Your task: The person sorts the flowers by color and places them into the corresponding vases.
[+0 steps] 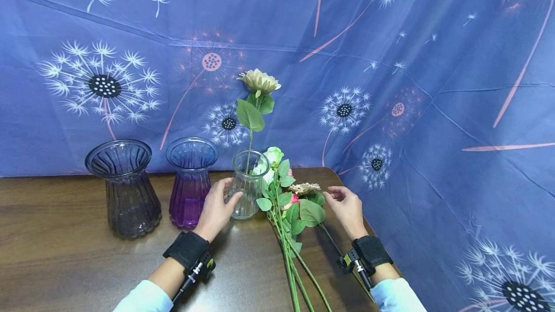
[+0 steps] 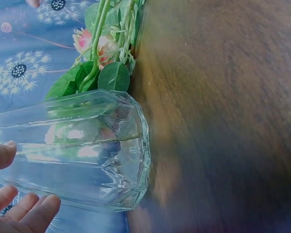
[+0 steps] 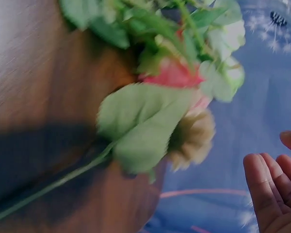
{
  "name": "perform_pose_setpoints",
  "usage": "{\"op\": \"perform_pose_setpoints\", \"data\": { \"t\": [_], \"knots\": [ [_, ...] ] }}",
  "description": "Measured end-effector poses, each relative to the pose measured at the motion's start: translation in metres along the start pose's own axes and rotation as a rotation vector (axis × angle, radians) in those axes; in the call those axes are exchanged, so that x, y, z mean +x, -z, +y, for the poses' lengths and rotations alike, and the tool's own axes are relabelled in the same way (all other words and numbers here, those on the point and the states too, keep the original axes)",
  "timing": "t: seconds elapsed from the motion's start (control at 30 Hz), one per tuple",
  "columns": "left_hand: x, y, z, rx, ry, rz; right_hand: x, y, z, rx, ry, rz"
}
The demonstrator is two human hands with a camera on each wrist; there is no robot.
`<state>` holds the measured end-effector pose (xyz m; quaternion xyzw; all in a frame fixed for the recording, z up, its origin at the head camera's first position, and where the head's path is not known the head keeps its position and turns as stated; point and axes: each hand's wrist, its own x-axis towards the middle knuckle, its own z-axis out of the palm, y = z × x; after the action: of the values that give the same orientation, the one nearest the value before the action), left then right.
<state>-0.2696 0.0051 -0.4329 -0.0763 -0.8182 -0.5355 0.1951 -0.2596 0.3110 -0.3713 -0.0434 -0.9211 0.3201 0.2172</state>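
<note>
A clear glass vase (image 1: 246,196) stands on the table, with a single cream flower (image 1: 259,82) upright in it, its leafy stem reaching down inside the glass. My left hand (image 1: 220,206) is at the vase's left side, thumb and fingers apart; in the left wrist view its fingertips (image 2: 47,206) lie close by the glass. To the right of the vase lie several long-stemmed flowers, among them white roses (image 1: 273,156), a pink rose (image 1: 292,201) and another cream flower (image 1: 305,188). Just right of that bloom, my right hand (image 1: 345,206) holds nothing, its fingers loosely bent.
A purple-blue glass vase (image 1: 191,191) and a dark grey glass vase (image 1: 130,196) stand left of the clear one. Behind the brown wooden table (image 1: 65,254) hangs a blue cloth (image 1: 277,13) with dandelion prints, which also runs along the right side.
</note>
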Motion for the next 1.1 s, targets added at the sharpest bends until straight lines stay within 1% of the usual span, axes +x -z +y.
{"op": "perform_pose_setpoints", "data": {
  "t": [0.1,0.2,0.27,0.5,0.63,0.77,0.97,1.1],
  "knots": [
    [0.000,0.000,0.000,0.002,0.008,-0.007,-0.006,0.004,0.014,-0.038,-0.046,-0.044],
    [0.000,0.001,-0.001,0.006,0.016,-0.003,-0.011,0.004,0.028,-0.076,-0.059,-0.093],
    [-0.001,0.001,-0.001,0.004,0.019,-0.003,-0.014,0.003,0.037,-0.092,-0.065,-0.109],
    [-0.001,0.001,-0.001,0.020,0.021,-0.009,-0.027,0.001,0.062,-0.111,-0.094,-0.205],
    [-0.001,0.000,-0.001,0.012,0.021,-0.010,-0.034,0.000,0.070,-0.123,-0.127,-0.237],
    [-0.002,0.000,-0.001,0.001,0.018,-0.009,-0.039,-0.002,0.075,-0.132,-0.139,-0.260],
    [-0.002,0.000,-0.002,-0.003,0.011,-0.005,-0.043,-0.005,0.080,-0.141,-0.154,-0.316],
    [-0.001,0.000,-0.002,0.001,0.011,-0.008,-0.044,-0.008,0.084,-0.151,-0.172,-0.323]
  ]
}}
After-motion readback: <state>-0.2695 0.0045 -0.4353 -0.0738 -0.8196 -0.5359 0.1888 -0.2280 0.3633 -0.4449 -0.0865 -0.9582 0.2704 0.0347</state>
